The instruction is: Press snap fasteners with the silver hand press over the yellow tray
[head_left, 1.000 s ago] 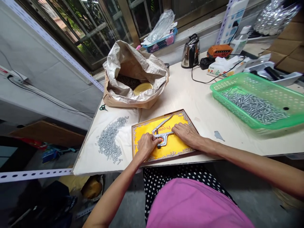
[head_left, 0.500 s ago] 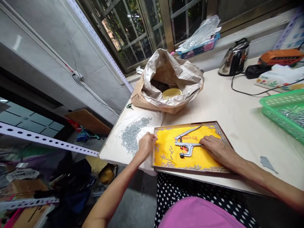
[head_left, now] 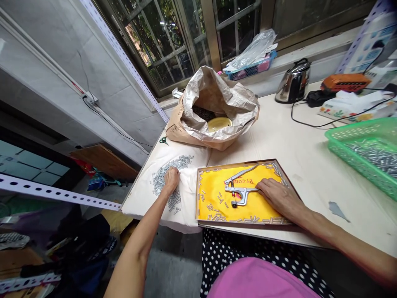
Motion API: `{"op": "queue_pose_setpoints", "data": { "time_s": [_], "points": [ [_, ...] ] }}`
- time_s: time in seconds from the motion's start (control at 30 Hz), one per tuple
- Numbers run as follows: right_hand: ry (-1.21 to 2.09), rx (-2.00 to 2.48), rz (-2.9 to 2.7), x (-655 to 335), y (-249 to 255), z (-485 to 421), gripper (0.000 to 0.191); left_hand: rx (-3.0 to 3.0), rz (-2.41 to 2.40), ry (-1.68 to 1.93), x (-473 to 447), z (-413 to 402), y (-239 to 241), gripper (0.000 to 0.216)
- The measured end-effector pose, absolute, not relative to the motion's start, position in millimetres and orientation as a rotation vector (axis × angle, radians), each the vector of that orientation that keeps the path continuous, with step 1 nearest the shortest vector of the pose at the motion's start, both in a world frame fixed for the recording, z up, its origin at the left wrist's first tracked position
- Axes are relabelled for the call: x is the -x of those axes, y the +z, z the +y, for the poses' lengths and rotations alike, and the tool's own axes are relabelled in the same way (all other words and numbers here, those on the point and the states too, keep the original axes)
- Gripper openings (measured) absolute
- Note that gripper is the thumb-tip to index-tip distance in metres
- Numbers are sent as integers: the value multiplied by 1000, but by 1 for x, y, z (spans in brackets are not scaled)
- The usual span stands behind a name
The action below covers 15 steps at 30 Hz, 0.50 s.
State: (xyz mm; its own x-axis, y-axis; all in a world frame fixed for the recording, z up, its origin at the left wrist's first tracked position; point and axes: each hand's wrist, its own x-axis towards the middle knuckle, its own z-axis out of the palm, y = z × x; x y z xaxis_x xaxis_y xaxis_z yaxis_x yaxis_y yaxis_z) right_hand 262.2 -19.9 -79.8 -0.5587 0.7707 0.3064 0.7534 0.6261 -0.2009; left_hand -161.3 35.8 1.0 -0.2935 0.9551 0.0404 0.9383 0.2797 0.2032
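My left hand [head_left: 172, 179] is over a pile of small grey metal pins [head_left: 186, 160] on white cloth. Its fingers are curled together; what they pinch, if anything, is hidden. My right hand [head_left: 277, 195] closes over one handle of silver snap-fastener pliers [head_left: 245, 196]. The pliers have a spring, and their other handle stands open. They are over a shallow brown-edged tray [head_left: 196, 194] with a yellow lining [head_left: 248, 213]. Loose metal pins [head_left: 216, 217] lie scattered in the tray, mostly along its edges and lower left.
Behind the tray stands an open paper sack [head_left: 214, 140] holding a yellow dish [head_left: 219, 123] and dark contents. A green basket [head_left: 356, 155] with metal pieces is at the right. Farther back are a kettle [head_left: 293, 82] and a tissue pack [head_left: 350, 105]. Small scissors [head_left: 163, 140] lie left.
My left hand has moved left from the tray's left edge to the pin pile. My right hand stays on the pliers. The view has shifted slightly.
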Motion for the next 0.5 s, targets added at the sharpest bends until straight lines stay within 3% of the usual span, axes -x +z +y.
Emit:
{"op": "queue_pose_setpoints", "data": {
  "time_s": [0.23,0.37,0.5],
  "points": [
    [116,1236,-2354,-246,-32,-24,20,-1684,2214,611,139,8,17,18],
    [639,1093,-2081,-187,19,-20,21,-1548,1938,1062,92,-26,24,26],
    [1079,1071,-1864,-116,29,-10,25,-1583,1920,1271,50,-55,30,20]
  ]
}}
